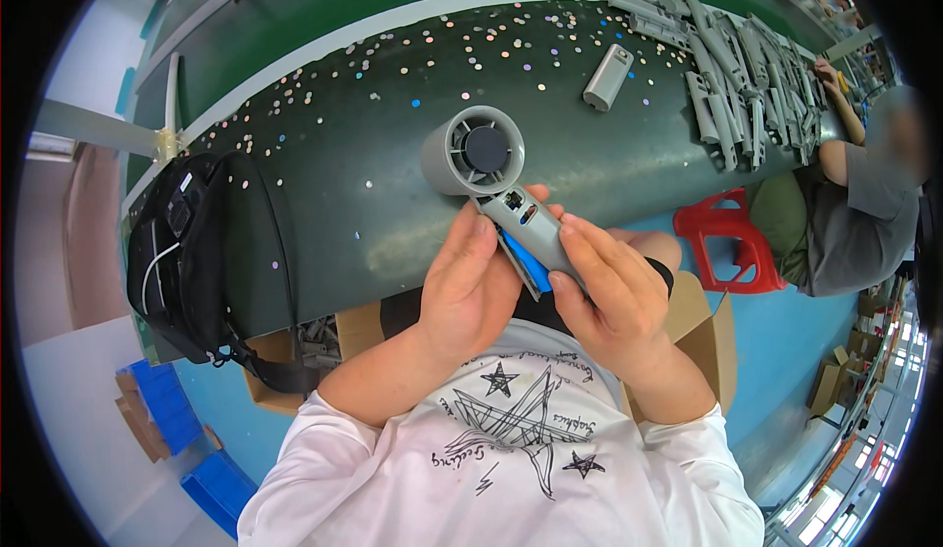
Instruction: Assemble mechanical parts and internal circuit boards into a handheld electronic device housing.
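Observation:
Between my hands is a grey handheld fan (pixel 447 159) with a round, ducted head and a dark hub, tilted so its head points up and left. Its handle shell (pixel 535 228) is partly parted along one side, showing a blue battery-like block (pixel 528 261) and small electronic parts in a cutout near the neck. My left hand (pixel 470 282) is closed around the neck and upper handle, thumb near the head. My right hand (pixel 614 292) grips the lower handle, its fingers along the grey shell. The handle's lower end is hidden by that hand.
A grey handle-like part (pixel 608 78) lies on the dark green table (pixel 334 203), among scattered small round dots. Many grey parts (pixel 727 76) are piled at the right, near a seated co-worker (pixel 864 213) and red stool (pixel 725 243). A black bag (pixel 177 252) sits at left; cardboard boxes (pixel 709 346) stand below.

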A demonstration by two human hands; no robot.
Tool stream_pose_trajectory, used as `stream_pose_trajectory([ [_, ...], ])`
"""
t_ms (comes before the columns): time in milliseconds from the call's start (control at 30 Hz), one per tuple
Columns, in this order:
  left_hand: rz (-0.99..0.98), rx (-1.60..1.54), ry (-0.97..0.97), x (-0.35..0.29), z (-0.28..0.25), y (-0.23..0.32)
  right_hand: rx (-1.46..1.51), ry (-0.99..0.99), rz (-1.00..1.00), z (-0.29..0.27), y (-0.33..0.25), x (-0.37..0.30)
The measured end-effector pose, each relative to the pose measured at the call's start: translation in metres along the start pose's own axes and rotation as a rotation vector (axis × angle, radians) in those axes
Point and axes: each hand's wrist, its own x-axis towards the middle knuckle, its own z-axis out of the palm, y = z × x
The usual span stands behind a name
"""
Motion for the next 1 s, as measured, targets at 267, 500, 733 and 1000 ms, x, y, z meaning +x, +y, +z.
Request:
stream_pose_trajectory([
  [267, -0.006, 0.013, 0.017, -0.002, 0.003, -0.001, -0.017, 0.041, 0.006, 0.006, -0.002, -0.003],
  [500, 0.0, 0.042, -0.002, -0.002, 0.002, -0.002, -0.092, -0.044, 0.016, 0.002, -0.005, -0.001],
  [733, -0.003, -0.019, -0.048, -0.002, 0.006, -0.008, -0.11, 0.003, 0.049, 0.011, -0.009, -0.003],
  [1000, 0.036, 0.108, -0.069, 0.002, 0.005, 0.0, 0.333, -0.016, 0.458, -0.007, -0.011, -0.013],
])
